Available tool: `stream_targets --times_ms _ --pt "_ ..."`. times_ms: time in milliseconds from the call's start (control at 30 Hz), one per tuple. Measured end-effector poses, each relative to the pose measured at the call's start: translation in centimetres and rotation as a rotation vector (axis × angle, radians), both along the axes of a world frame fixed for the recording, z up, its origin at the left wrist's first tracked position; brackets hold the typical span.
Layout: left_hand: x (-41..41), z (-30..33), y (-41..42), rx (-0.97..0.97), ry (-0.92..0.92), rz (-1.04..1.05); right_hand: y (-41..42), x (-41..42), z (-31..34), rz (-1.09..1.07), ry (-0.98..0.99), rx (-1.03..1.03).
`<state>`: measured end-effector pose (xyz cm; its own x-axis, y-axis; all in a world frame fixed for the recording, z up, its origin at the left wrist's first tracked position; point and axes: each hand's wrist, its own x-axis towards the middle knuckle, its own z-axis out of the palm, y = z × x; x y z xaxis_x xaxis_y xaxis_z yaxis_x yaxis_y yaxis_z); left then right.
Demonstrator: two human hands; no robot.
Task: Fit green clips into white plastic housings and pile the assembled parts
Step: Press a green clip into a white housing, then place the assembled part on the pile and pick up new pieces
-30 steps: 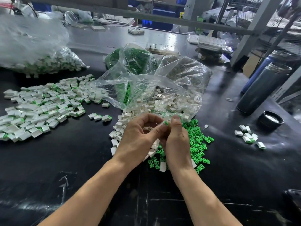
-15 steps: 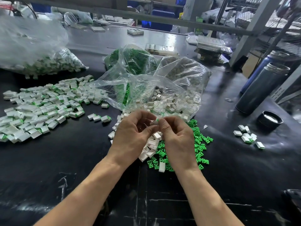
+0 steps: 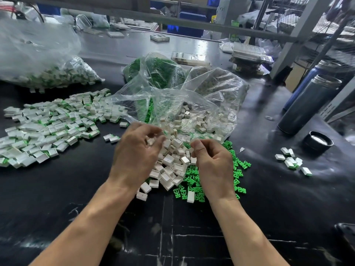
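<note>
My left hand (image 3: 135,156) hovers over the loose white housings (image 3: 172,164) with its fingers curled, blurred; a small white housing (image 3: 150,141) shows between thumb and fingers. My right hand (image 3: 214,166) is a short gap to the right, thumb tip pressed against the index finger, with nothing visible between them. It covers part of the scattered green clips (image 3: 238,167). A wide pile of assembled parts (image 3: 48,127) lies to the left on the black table.
An open clear bag of housings (image 3: 203,112) lies just behind my hands, and a bag of green clips (image 3: 157,72) behind that. A full bag of assembled parts (image 3: 50,75) sits far left. At right stand two metal flasks (image 3: 307,106), a black lid (image 3: 318,141) and a few assembled parts (image 3: 290,160).
My hands, pressed together around a part before, have drawn apart. The left hand has moved up and left; the right has stayed over the green clips.
</note>
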<state>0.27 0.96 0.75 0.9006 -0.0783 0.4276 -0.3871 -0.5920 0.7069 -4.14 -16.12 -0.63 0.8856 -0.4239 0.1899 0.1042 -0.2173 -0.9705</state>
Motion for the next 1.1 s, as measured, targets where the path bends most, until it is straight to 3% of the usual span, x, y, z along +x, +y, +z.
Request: stream_targets --times_ms 133,300,467,867,1100 --pt "1.4 -0.3 2.5 0.118 0.004 0.235 -0.2 0.2 -0.2 -0.009 0.012 -0.011" --pt "2.5 -0.6 4.3 0.253 0.186 0.400 -0.2 0.3 -0.3 -0.016 0.030 -0.003" --pt "2.8 -0.8 4.3 0.294 0.257 0.404 -0.5 0.2 -0.2 -0.027 0.058 -0.011" --pt "2.9 -1.7 4.3 0.262 0.184 0.496 -1.1 0.1 0.1 -0.078 0.077 -0.040" --pt "2.3 -0.4 3.5 0.176 0.154 0.360 -1.6 0.2 -0.1 -0.090 0.116 -0.155"
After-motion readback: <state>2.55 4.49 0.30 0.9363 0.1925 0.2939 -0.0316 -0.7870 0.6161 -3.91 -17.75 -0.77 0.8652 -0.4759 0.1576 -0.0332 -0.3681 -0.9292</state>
